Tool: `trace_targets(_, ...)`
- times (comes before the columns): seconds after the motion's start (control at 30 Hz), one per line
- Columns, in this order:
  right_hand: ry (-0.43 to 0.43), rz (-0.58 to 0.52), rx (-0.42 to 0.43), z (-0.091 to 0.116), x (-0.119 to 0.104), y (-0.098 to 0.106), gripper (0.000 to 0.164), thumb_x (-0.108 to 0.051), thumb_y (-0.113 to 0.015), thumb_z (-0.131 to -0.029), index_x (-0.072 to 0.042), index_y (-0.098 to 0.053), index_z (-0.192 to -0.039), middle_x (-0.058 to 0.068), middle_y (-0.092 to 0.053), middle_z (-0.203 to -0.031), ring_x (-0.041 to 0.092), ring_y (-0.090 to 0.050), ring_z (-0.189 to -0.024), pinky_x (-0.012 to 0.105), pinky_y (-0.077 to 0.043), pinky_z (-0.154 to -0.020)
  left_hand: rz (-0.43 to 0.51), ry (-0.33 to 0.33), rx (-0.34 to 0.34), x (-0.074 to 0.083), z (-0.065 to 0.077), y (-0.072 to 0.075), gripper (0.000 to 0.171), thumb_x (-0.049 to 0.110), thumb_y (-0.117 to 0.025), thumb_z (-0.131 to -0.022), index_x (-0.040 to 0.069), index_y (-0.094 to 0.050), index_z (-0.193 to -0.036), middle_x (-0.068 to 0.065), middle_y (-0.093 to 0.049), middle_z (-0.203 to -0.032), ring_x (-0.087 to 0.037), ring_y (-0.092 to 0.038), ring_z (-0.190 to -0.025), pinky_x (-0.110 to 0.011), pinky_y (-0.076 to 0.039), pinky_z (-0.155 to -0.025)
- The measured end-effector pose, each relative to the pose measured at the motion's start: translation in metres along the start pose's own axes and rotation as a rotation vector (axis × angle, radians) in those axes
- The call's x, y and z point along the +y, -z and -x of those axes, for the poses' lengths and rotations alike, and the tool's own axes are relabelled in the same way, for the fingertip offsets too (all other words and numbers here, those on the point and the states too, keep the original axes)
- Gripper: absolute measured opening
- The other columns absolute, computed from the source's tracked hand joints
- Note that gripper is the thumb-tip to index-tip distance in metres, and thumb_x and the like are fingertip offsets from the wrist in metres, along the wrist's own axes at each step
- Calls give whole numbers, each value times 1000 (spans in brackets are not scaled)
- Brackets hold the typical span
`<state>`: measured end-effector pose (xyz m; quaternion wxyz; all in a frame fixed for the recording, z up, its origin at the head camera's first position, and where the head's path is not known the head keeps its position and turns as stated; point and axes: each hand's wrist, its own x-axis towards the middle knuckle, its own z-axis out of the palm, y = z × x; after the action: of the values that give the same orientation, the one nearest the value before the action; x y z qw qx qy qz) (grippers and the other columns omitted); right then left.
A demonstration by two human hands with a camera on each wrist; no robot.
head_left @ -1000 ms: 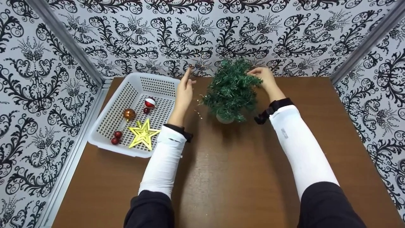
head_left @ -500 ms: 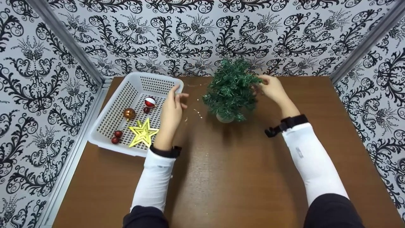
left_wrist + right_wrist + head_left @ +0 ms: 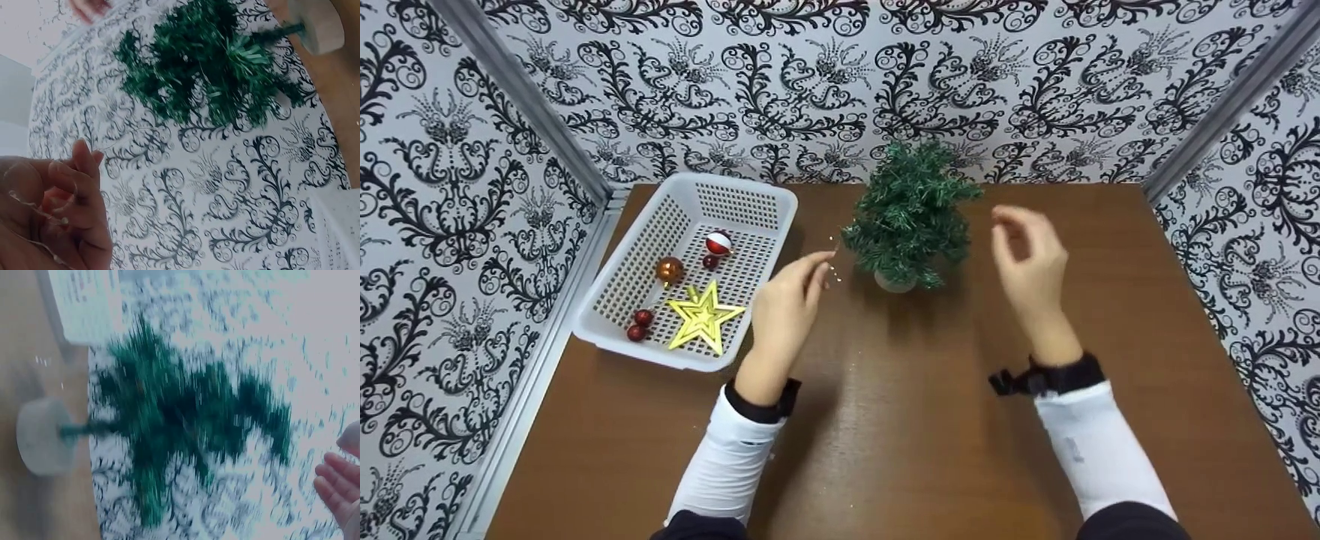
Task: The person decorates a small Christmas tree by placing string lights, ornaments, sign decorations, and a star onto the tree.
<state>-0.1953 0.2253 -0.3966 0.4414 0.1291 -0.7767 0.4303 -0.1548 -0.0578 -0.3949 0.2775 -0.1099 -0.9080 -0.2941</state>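
Note:
A small green artificial Christmas tree (image 3: 911, 214) stands upright on a pale round base (image 3: 45, 437) near the back wall. My left hand (image 3: 786, 309), left of the tree, pinches a thin wire of fairy lights (image 3: 64, 220) between thumb and fingers. Tiny beads of that wire hang across the palm in the left wrist view, and a fine strand leads from the fingertips toward the branches. Right of the tree and apart from it is my right hand (image 3: 1033, 266), fingers loosely bent with nothing between them. The right wrist view is blurred.
Left of the tree sits a white perforated basket (image 3: 585, 324). Inside lie a gold star (image 3: 705, 319), an orange bauble (image 3: 669, 270), a red-and-white bauble (image 3: 718, 242) and several small red balls (image 3: 637, 332). Patterned walls (image 3: 825, 90) enclose the brown table (image 3: 915, 420).
My right hand has left the tree's right-side branches and drawn back toward me. The left hand came back from the rear, passed over the basket's edge, then moved right toward the tree.

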Motion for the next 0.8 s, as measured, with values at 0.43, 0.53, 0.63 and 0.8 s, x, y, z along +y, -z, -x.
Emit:
trace_targets(0.43,309,-23,-415,35,-42,-53,37,4,-65,-82,-3,-63,-118,13,-62,-122,25,-58,-114,28,-43,-102,49,-69,-191,18,5,-19,24,28,-58,-93,17,-68,-111,0,-72,-96,-14,-68,-76,-33,-55,-63)
trace_targets(0.53,300,-7,-448,33,-41,-60,34,1,-68,-81,-4,-65,-115,12,-64,-120,25,-58,-113,29,-44,-101,69,-69,-224,19,6,-23,25,29,-57,-93,17,-68,-112,0,-71,-95,-14,-67,-75,-33,-54,-63)
trace_targets(0.63,323,-19,-450,31,-39,-63,24,-2,-69,-81,-4,-69,-105,12,-67,-113,26,-60,-110,29,-45,-99,90,-70,-244,20,6,-24,25,30,-57,-93,17,-67,-112,1,-71,-92,-12,-66,-73,-32,-54,-62)
trace_targets(0.8,273,-47,-395,27,-34,-64,10,-9,-69,-83,-2,-70,-90,12,-70,-102,24,-64,-101,28,-48,-95,160,-64,-297,11,4,-20,23,31,-58,-92,17,-68,-108,3,-71,-83,-10,-64,-68,-27,-51,-60)
